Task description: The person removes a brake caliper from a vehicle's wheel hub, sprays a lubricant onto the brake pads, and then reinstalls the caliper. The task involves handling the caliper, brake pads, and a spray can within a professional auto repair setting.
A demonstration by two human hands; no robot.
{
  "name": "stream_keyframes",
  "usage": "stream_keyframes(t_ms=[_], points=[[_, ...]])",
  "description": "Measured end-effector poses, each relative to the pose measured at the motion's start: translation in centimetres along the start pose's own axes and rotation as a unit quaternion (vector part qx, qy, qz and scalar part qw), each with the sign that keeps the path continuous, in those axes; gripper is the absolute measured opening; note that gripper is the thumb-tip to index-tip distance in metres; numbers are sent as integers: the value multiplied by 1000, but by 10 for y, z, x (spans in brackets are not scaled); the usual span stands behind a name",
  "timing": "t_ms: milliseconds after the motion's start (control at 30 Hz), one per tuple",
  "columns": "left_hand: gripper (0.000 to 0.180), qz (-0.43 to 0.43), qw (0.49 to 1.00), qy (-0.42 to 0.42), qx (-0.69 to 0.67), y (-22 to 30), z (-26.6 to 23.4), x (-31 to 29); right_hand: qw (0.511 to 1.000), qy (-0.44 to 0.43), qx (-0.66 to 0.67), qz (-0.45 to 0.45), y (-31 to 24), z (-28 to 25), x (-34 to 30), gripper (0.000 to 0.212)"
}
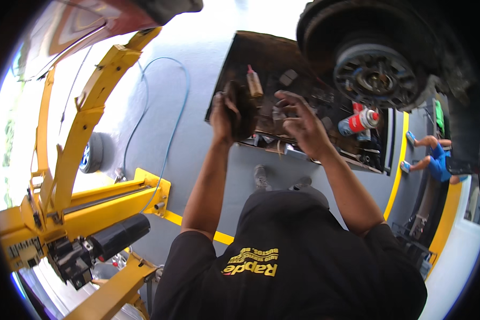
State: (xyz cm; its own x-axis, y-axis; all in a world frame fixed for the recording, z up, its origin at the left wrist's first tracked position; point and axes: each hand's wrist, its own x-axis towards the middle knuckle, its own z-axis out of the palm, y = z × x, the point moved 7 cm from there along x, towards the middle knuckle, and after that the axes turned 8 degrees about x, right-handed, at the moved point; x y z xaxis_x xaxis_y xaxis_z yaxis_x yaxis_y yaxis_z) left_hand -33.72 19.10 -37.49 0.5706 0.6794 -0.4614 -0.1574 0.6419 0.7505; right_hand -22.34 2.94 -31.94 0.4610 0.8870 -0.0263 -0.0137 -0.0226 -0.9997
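Observation:
In front of me, above the left side of a dark tool cart (272, 45), my left hand (222, 118) is closed around a dark, grimy part (244, 113). Its exact kind does not show. My right hand (303, 125) is raised over the cart with its fingers apart and nothing visible in them. A small amber bottle with a red tip (254, 82) lies on the cart just beyond the held part. To the right of my right hand, a red, white and blue spray can (357, 122) lies on its side. Small pieces and tools are scattered on the cart.
A wheel hub (376, 77) hangs exposed under a raised vehicle, overhanging the cart's right side. At left stands a yellow lift (90, 117), with a blue hose (184, 106) on the floor and a wheel (92, 153) behind it. A person in blue (439, 162) is at far right.

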Motion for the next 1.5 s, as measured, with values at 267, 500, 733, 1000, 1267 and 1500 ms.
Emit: stream_keyframes(t_ms=[267,500,733,1000,1267,1500], points=[[31,141,883,-13,448,-54,21,-20,938,-9,-332,103,64,25,12,51],[42,115,950,-17,289,-4,-66,37,969,-91,-227,21,30,37,9,47],[67,164,910,138,355,24,-199,106,968,-103,-164,162,46,-6,-29,45],[52,121,897,16,425,22,-147,80,968,-58,-172,174,18,-72,-92,42],[45,160,860,-52,482,44,-48,24,988,81,-87,98,-10,-211,-152,45],[35,134,871,-58,469,-13,12,-23,916,234,-212,246,32,-361,-240,37]])
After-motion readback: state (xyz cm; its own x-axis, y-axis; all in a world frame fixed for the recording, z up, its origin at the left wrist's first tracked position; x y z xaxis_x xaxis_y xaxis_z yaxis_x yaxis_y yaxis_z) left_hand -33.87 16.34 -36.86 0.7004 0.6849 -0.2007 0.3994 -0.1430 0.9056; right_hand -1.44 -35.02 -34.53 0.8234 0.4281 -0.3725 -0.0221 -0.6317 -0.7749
